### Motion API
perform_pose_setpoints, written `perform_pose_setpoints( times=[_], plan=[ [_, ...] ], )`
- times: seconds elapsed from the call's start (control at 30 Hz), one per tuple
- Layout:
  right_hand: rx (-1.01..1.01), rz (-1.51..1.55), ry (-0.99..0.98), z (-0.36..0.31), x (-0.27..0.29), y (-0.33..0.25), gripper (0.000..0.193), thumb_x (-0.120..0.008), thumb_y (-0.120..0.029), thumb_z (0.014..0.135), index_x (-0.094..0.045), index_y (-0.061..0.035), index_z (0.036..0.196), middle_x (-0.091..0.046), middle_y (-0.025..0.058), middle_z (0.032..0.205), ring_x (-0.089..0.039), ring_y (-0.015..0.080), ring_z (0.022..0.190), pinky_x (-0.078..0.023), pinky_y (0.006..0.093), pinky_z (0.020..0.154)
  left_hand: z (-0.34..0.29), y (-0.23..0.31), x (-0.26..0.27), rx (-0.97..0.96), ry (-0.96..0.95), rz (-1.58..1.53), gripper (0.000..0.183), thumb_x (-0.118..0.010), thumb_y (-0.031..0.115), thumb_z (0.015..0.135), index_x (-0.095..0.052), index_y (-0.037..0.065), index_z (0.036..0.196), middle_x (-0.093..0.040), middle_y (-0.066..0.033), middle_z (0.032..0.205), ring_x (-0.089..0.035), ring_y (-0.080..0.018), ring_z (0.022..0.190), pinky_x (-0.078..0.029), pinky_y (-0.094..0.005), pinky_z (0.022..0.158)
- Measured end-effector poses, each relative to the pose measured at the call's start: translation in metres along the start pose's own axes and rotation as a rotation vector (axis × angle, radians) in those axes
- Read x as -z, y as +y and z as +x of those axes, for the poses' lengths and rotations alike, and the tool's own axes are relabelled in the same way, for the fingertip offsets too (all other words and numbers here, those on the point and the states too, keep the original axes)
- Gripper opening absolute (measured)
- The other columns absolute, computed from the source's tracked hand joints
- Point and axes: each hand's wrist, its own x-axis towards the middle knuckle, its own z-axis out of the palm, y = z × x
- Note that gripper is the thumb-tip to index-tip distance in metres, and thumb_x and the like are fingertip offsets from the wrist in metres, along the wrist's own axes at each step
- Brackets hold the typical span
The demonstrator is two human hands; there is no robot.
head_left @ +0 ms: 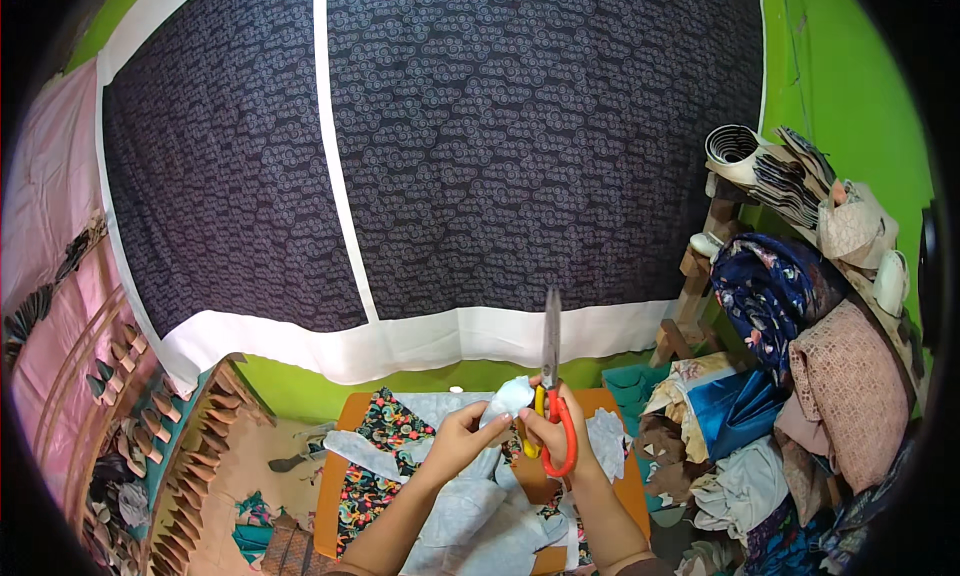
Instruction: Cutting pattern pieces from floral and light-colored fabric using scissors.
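My left hand (466,442) is closed on a small pale blue piece of cloth (512,397), which bunches up between my two hands. My right hand (556,438) holds a pair of scissors (552,351) with one red and one yellow handle, their blades pointing up and away from me. The right fingertips also meet the pale cloth. The blades look closed together and stand apart from the fabric. Below my hands, light grey-blue fabric (462,517) lies crumpled over a brown table, beside black floral cloth (388,428) with colourful print.
The orange-brown table (328,511) has rounded corners. Piled fabrics, among them a shiny blue cloth (745,416), crowd its right side. Left stands a rack of wooden shoe-shaped forms (200,466). A dark patterned cloth (520,156) with white borders hangs on the far wall.
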Motion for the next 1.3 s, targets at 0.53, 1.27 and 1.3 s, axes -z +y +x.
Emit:
perform_pose_setpoints(
  times=[0.53,1.27,1.3],
  plan=[
    [0.028,-0.033,-0.013,-0.037,-0.025,0.007,0.037,-0.054,-0.010,0.082,-0.038,-0.0052,0.115,-0.050,0.0029,0.088,-0.045,0.0066,0.072,-0.038,0.0189,0.061,-0.005,0.021,0.032,-0.047,0.219,-0.055,0.022,-0.050,0.021,0.086,-0.056,0.000,0.089,-0.047,0.0047,0.061,-0.039,-0.0016,0.053,-0.031,-0.0187,0.046],
    [0.148,-0.189,-0.294,-0.041,-0.055,0.033,0.067,-0.042,-0.058,0.079,-0.031,-0.0017,0.114,-0.042,0.0054,0.088,-0.041,0.0124,0.077,-0.038,0.0255,0.066,-0.014,0.055,0.025,-0.368,0.378,0.237,0.012,-0.059,0.010,0.078,-0.055,0.000,0.083,-0.053,-0.0045,0.082,-0.050,-0.0076,0.070,-0.038,-0.0178,0.052],
    [0.163,-0.188,-0.288,-0.040,-0.056,0.035,0.067,-0.043,-0.057,0.079,-0.030,-0.0016,0.114,-0.042,0.0054,0.089,-0.041,0.0123,0.077,-0.038,0.0252,0.066,-0.013,0.049,0.028,-0.368,0.383,0.217,0.014,-0.061,0.012,0.075,-0.056,-0.001,0.079,-0.052,-0.0069,0.088,-0.051,-0.0123,0.077,-0.040,-0.0213,0.056]
  ],
)
